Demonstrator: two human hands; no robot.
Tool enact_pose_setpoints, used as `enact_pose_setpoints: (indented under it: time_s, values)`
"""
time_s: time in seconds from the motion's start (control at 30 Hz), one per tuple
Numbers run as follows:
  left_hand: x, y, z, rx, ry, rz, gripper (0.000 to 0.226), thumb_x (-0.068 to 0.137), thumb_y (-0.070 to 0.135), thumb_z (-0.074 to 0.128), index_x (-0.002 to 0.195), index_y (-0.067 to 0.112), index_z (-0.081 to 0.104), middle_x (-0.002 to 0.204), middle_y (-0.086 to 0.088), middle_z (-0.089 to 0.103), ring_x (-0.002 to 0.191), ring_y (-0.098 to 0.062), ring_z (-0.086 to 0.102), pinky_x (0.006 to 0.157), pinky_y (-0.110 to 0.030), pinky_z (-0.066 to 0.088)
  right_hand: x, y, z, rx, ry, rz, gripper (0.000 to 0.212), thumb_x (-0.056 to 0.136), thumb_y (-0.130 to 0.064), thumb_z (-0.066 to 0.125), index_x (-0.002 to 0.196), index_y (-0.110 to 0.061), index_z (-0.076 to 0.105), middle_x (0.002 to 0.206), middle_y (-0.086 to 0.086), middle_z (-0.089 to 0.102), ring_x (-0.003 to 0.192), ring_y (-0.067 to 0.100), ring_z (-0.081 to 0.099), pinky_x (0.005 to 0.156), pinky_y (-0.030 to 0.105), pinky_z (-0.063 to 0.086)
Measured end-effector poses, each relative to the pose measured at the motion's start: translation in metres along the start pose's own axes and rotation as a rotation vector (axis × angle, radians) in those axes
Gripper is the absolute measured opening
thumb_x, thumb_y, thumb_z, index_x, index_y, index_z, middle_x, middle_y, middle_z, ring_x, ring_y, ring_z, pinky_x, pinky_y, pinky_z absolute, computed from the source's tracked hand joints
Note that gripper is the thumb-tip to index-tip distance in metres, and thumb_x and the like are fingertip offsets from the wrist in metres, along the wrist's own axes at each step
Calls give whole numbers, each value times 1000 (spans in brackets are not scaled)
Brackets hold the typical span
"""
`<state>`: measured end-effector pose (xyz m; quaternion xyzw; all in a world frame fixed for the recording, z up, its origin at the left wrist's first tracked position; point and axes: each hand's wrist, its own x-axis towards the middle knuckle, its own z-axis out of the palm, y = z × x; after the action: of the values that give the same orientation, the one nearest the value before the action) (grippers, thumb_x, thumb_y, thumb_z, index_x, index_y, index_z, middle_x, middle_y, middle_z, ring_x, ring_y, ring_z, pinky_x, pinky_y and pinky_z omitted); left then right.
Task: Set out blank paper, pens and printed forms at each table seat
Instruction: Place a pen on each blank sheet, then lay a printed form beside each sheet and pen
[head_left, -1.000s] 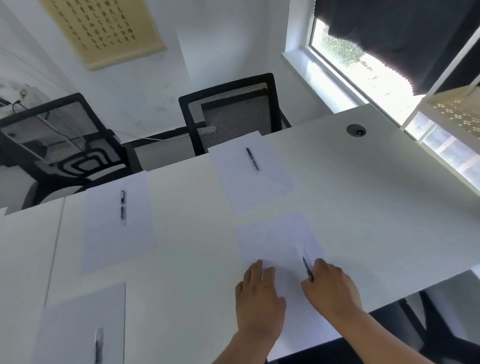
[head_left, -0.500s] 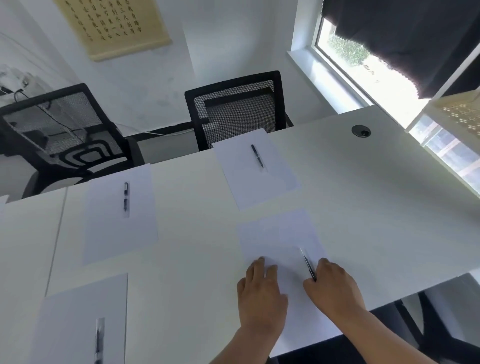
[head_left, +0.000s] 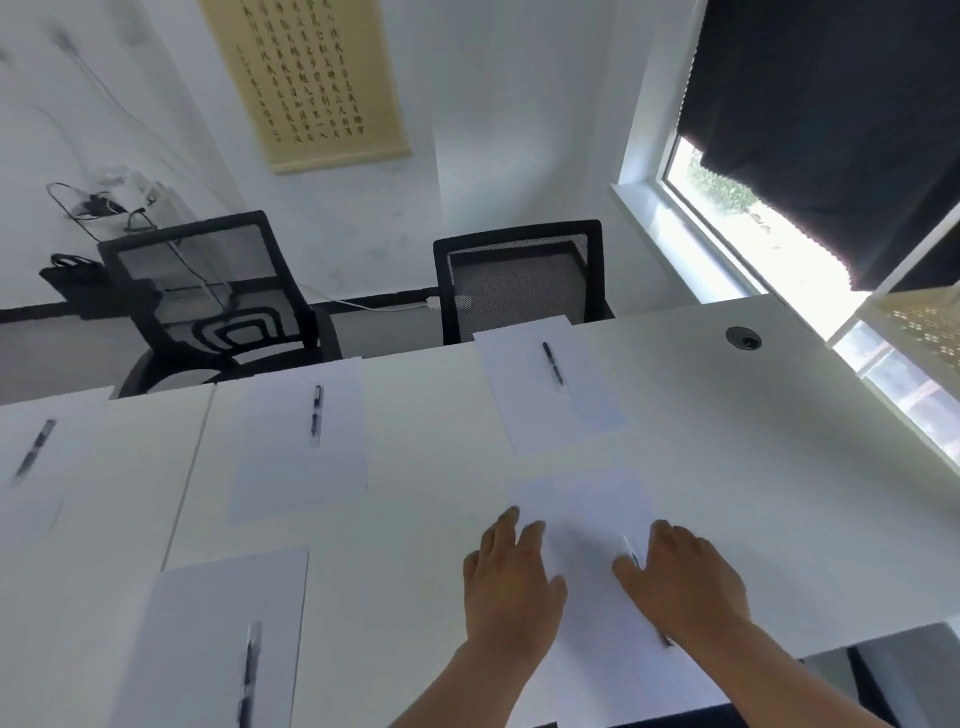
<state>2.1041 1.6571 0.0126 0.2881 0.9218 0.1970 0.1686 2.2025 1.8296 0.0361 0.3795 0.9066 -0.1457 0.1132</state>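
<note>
A white sheet (head_left: 582, 506) lies at the near seat on the white table (head_left: 769, 467). My left hand (head_left: 511, 582) rests flat on its left part, fingers straight. My right hand (head_left: 680, 587) lies flat on its right part, over a black pen (head_left: 630, 550) that lies on the sheet; the pen's tip shows beside my thumb and its tail by my wrist. Other seats hold a sheet with a pen on it: far right (head_left: 571, 421), far middle (head_left: 298, 473), near left (head_left: 208, 623).
A further sheet with a pen (head_left: 34, 452) sits at the far left edge. Two black mesh chairs (head_left: 519, 280) (head_left: 208, 291) stand behind the table. A round cable hole (head_left: 743, 339) is at the table's far right, with a white perforated shelf (head_left: 924, 322) by the window.
My right hand has flattened, with the pen now lying on the sheet beneath it. My head has tilted up, so more of the wall shows. My left hand stays on the sheet.
</note>
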Motion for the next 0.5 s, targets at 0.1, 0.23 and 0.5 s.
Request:
enact_pose_setpoints:
  time_s: [0.1, 0.23, 0.5]
  values:
    - [-14, -9, -44, 0, 79, -32, 67, 106, 47, 59, 167, 33, 35, 180, 6, 18, 165, -16, 22, 130, -41, 25, -11, -33, -36, -57, 84, -136, 37, 97, -60, 47, 96, -24, 50, 91, -8, 52, 95, 19, 56, 75, 35, 46]
    - [-46, -8, -111, 11, 202, -103, 64, 107, 49, 57, 166, 31, 38, 178, 6, 24, 161, -16, 30, 127, -41, 30, -36, -75, -88, -102, 186, -320, 38, 98, -61, 45, 94, -23, 50, 90, -7, 50, 91, 19, 50, 77, 35, 42]
    - [-170, -4, -223, 86, 452, -269, 63, 107, 45, 60, 165, 27, 43, 175, 1, 32, 158, -22, 38, 124, -47, 34, -141, -156, -151, -75, 304, -597, 39, 96, -58, 45, 101, -21, 56, 98, -4, 56, 96, 20, 55, 83, 37, 49]
